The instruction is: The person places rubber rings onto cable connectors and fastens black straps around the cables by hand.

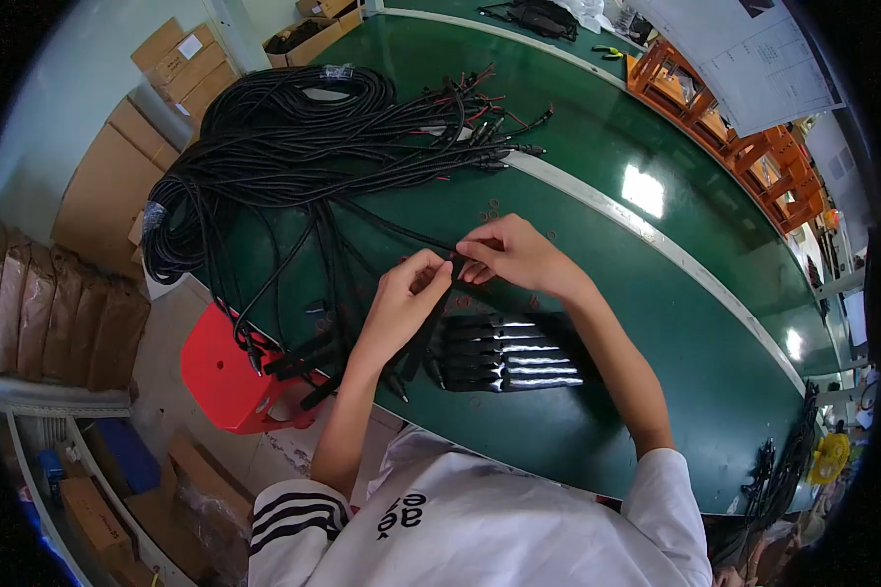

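My left hand [401, 298] and my right hand [514, 256] meet over the table, thumbs and fingers pinched together. Between them is the end of a black cable [401, 230] that runs back to a large pile. A small dark piece shows at the fingertips, too small to make out. Below my right hand lies a row of several flat, glossy black strips [504, 354], side by side. Small brownish rings [491, 207] are scattered around both hands. More black cables hang over the table edge by my left forearm.
A big heap of coiled black cables [274, 147] with bare red and black wire ends covers the left of the green table [656, 323]. A red stool [220, 367] stands at the left edge. Orange racks [690, 93] line the far side. Cardboard boxes [108, 186] lean at left.
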Motion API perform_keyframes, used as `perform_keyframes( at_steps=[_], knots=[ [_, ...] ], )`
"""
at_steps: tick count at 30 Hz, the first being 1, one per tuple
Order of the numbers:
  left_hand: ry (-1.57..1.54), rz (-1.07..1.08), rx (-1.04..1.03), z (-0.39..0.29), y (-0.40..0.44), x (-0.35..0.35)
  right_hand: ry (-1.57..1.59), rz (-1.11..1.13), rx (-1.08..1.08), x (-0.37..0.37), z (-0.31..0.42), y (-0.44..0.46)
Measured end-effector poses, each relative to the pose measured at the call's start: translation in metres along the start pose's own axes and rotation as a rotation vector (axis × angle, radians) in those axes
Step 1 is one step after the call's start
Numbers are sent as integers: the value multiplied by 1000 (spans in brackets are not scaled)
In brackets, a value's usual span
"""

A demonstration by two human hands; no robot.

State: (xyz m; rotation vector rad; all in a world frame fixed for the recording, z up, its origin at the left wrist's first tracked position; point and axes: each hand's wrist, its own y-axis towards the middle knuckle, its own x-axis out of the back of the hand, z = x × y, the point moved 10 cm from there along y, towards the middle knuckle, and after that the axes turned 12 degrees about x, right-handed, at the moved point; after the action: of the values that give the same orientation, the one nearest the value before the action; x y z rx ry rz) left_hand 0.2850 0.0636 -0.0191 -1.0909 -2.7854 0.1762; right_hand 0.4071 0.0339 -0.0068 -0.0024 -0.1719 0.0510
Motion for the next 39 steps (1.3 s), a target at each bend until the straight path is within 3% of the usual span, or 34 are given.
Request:
perform_keyframes(
  at_steps=[5, 7, 16, 26, 31, 35, 39],
  knots=[
    [-110, 27, -15, 2, -2, -6, -34, -18, 94, -2, 4, -2],
    [-330, 74, 152, 9, -7, -9, 50, -1, 66, 1, 1, -1],
    [-276, -25, 40, 11, -11, -3, 174, -18, 46, 2, 0, -5],
    [-264, -63, 65, 12, -13, -2, 138, -21, 35, -1, 1, -8],
    [-341, -53, 16, 19, -8, -6, 331, -38, -61, 0, 10, -14],
    [-329, -23, 129, 24, -10, -15, 155, 37, -78, 2, 11, -16],
    [-395, 11, 111, 27, -5, -16, 74, 189, 139, -8, 21, -20]
  ],
)
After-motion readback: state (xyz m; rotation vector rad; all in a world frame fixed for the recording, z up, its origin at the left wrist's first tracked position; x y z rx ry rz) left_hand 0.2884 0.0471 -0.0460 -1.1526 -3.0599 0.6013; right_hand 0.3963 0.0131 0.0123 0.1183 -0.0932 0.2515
